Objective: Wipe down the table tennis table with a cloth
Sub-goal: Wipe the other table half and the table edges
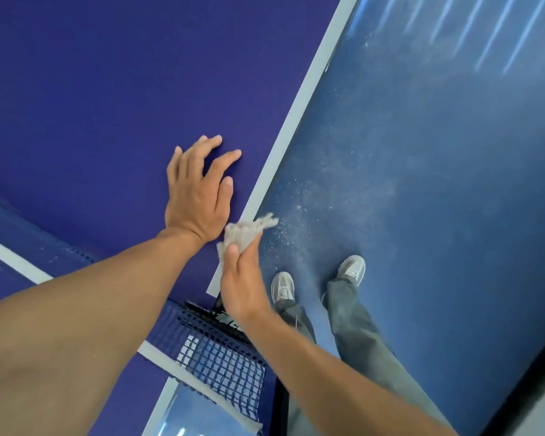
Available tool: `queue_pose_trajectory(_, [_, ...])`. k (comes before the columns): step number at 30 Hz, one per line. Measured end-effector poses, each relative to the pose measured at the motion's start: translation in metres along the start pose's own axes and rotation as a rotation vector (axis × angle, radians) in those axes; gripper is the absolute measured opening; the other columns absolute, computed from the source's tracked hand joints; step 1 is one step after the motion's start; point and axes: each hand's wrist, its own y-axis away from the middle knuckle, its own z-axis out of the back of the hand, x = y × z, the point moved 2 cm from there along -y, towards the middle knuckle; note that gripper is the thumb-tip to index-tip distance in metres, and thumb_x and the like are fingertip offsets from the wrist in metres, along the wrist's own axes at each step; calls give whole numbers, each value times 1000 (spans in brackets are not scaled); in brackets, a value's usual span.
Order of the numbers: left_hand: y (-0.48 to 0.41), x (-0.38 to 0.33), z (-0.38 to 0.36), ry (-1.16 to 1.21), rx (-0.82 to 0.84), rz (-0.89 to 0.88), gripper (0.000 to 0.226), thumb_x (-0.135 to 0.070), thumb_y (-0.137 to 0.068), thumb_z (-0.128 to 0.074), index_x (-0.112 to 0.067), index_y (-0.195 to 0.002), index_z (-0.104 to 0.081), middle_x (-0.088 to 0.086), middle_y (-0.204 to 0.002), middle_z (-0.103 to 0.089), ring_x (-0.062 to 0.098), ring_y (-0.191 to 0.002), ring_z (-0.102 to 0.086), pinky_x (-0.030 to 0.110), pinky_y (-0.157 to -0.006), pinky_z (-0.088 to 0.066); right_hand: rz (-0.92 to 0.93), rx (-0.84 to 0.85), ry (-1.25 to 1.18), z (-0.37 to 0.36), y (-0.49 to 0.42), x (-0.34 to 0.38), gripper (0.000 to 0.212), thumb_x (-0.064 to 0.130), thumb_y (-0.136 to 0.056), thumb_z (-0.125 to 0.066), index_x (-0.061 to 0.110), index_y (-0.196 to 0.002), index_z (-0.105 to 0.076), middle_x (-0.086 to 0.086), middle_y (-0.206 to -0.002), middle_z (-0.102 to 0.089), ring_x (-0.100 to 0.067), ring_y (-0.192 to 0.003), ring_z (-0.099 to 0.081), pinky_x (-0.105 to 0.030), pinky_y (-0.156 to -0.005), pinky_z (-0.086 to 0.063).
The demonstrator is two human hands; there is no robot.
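Small, frayed grey-beige cloth [244, 232]: bunched at the side edge of the dark blue table tennis worktop [107, 89]. It lies across the white border line [296, 121], and its loose end sticks out past the edge.

Right hand [243, 278]: I see it gripping the cloth, thumb pressed on top. The fingers are tucked beneath and mostly hidden, so I cannot tell how far they curl.

Left hand [199, 193]: open, palm down on the worktop, fingers spread. The heel of the palm sits just beside the cloth.

Around: the dark blue mesh net [221, 357] and its black clamp post are below the hands, the right forearm crossing over them. Beyond the edge is blue floor [422, 184], dusted with pale specks [283, 234] beside the cloth. Grey shoes [283, 286] and grey trousers [359, 325] stand beside the worktop.
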Motion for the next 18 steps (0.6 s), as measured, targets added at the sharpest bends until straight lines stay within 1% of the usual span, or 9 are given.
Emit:
queue_pose_trajectory(2, [0, -1, 1, 0, -2, 7, 42, -21, -103, -41, -23, -143, -53, 8, -154, -43, 30, -148, -36, 54, -126, -13, -85, -10, 11, -3, -4, 0, 69, 21, -111, -30, 31, -163, 15, 8, -170, -22, -2, -152, -26, -27, -127, -20])
queue_pose_trajectory(5, [1, 1, 0, 14, -3, 15, 42, -20, -103, -40, -22, -144, -53, 7, -155, -43, 29, -148, -36, 53, -127, -13, 9, -103, -12, 21, -56, 39, 70, 20, -111, -30, 32, -162, 16, 9, -158, -29, -8, -144, -33, -40, -128, -24])
queue_pose_trajectory(8, [1, 3, -3, 7, -11, 9, 43, -19, -102, -40, -23, -143, -53, 6, -154, -44, 29, -147, -37, 52, -127, -14, 114, -243, 40, 62, -127, 98, 67, 21, -111, -31, 23, -166, 9, 4, -167, -27, -7, -144, -37, -16, -114, -33])
queue_pose_trajectory(9, [1, 4, -3, 3, -15, 6, 44, -19, -102, -40, -23, -143, -53, 6, -154, -43, 28, -147, -37, 52, -127, -14, 118, -270, 79, 74, -146, 118, 67, 24, -111, -31, 20, -166, 9, 2, -168, -26, -11, -146, -36, -16, -111, -31])
queue_pose_trajectory(11, [0, 4, -3, 8, -10, 2, 44, -19, -101, -40, -23, -143, -52, 5, -153, -43, 28, -148, -36, 52, -127, -14, 108, -301, 114, 90, -168, 146, 69, 30, -111, -31, 18, -165, 10, -1, -171, -21, -17, -152, -31, -31, -122, -25])
queue_pose_trajectory(13, [0, 3, -3, 5, 1, 3, 44, -19, -101, -40, -23, -143, -52, 6, -153, -42, 28, -148, -35, 52, -127, -13, 136, -307, 130, 92, -166, 154, 69, 31, -111, -33, 18, -166, 8, -1, -169, -25, -6, -141, -46, -32, -121, -29])
queue_pose_trajectory(15, [-1, 2, -2, -12, 12, 8, 44, -20, -101, -39, -21, -143, -52, 7, -153, -42, 29, -148, -35, 53, -127, -13, 177, -282, 106, 83, -149, 140, 65, 27, -111, -36, 21, -166, -1, 3, -161, -36, 13, -116, -58, -20, -109, -39])
queue_pose_trajectory(16, [-1, 2, -1, -20, 19, 9, 44, -20, -101, -38, -21, -143, -51, 8, -154, -42, 30, -148, -35, 54, -127, -13, 176, -261, 85, 76, -138, 126, 63, 25, -111, -36, 24, -166, -5, 5, -157, -39, 17, -111, -58, -16, -106, -40])
queue_pose_trajectory(18, [-1, 0, 0, -32, 35, 11, 44, -21, -101, -37, -20, -143, -51, 8, -154, -41, 31, -148, -35, 55, -126, -13, 130, -211, 55, 61, -113, 96, 59, 23, -110, -37, 28, -164, -13, 9, -153, -43, 15, -119, -54, -21, -110, -39])
